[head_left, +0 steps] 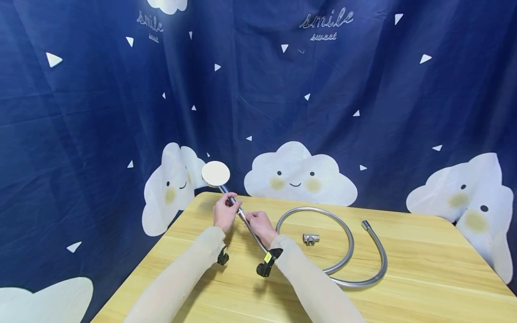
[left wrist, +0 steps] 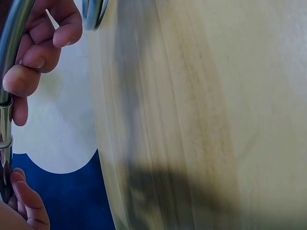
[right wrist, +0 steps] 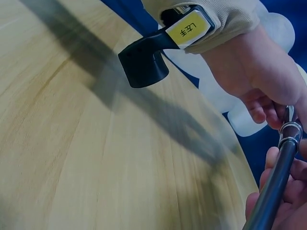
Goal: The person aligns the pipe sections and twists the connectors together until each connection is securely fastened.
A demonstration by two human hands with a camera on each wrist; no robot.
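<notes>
In the head view, a hand shower (head_left: 216, 173) with a round white face is held tilted above the table's left part. My left hand (head_left: 224, 213) grips its handle near the lower end. My right hand (head_left: 261, 225) pinches the grey shower hose (head_left: 307, 209) just below the handle. A shiny metal collar (right wrist: 289, 132) sits where handle and hose meet, between the two hands; how tightly they are joined cannot be told. In the left wrist view, the right fingers (left wrist: 26, 79) curl round the hose. The hose loops over the table to a free end (head_left: 365, 225).
A small metal tee fitting (head_left: 310, 239) lies on the wooden table (head_left: 436, 260) inside the hose's loop. Blue curtains (head_left: 266, 89) with cloud prints hang behind and to the left. Each wrist carries a black camera (head_left: 264, 268).
</notes>
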